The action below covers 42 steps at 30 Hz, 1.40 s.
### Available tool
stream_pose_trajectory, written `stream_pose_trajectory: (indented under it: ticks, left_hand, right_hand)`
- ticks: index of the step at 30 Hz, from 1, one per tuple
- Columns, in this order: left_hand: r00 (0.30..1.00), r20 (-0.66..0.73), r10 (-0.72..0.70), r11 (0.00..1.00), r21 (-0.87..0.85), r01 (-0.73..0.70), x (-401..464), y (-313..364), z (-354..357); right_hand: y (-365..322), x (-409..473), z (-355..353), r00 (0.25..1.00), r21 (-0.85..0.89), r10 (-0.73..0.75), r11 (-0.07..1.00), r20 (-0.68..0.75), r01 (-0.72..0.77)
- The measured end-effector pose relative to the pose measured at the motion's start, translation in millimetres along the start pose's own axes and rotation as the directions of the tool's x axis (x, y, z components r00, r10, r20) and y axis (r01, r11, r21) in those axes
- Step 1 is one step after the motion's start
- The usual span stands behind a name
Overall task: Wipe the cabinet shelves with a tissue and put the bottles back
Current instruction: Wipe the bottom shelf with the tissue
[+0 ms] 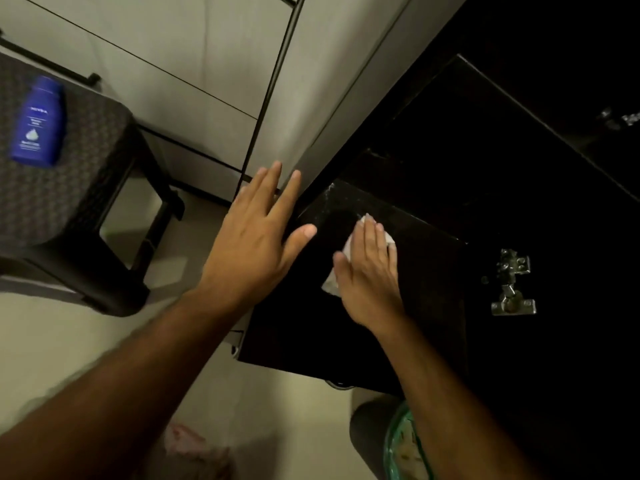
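White tissue (pixel 349 258) lies crumpled under the right hand (pixel 367 282), whose straight fingers press it flat on the shiny black shelf (pixel 415 306). Beside it, the left hand (pixel 256 237) rests with fingers spread wide on the cabinet edge. Far left, a blue NIVEA bottle (pixel 38 123) lies on a dark woven stool (pixel 69 202).

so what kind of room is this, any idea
Probably a bathroom or a dressing corner at home, though that is a guess. A blue lotion bottle lies on a dark plastic stool, pale cabinet doors stand behind it, and the right hand presses a tissue on a dark shelf.
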<state>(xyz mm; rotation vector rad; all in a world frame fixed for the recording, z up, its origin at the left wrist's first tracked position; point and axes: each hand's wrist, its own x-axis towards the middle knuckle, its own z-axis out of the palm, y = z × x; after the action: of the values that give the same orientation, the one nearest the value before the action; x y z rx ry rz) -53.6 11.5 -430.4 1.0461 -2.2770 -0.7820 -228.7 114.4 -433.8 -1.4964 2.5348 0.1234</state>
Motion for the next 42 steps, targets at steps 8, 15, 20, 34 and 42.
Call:
stream_pose_trajectory:
  ticks: [8, 15, 20, 34, 42]
  left_hand:
    - [0.991, 0.133, -0.002, 0.998, 0.066, -0.007, -26, 6, -11]
    - [0.981, 0.195, 0.011, 0.996, 0.083, -0.027, -46, 37, 4]
    - [0.977, 0.212, -0.023, 0.996, 0.091, 0.004, -47, 54, 15]
    - [0.955, 0.290, 0.062, 0.985, 0.134, -0.105, -29, 62, 53]
    - [0.942, 0.323, 0.088, 0.985, 0.110, -0.130, -23, 66, 52]
  right_hand:
    - [50, -41, 1, 1.000, 0.002, -0.009, 1.000, 0.013, 0.009]
    - [35, 36, -5, 0.992, 0.123, 0.128, 0.984, -0.003, -0.127]
    - [67, -10, -1, 0.995, 0.076, -0.100, 0.992, -0.015, 0.101]
    - [67, 38, -7, 0.988, 0.131, -0.149, 0.979, -0.040, 0.154]
    - [116, 30, -16, 0.995, 0.123, -0.103, 0.987, -0.009, 0.103]
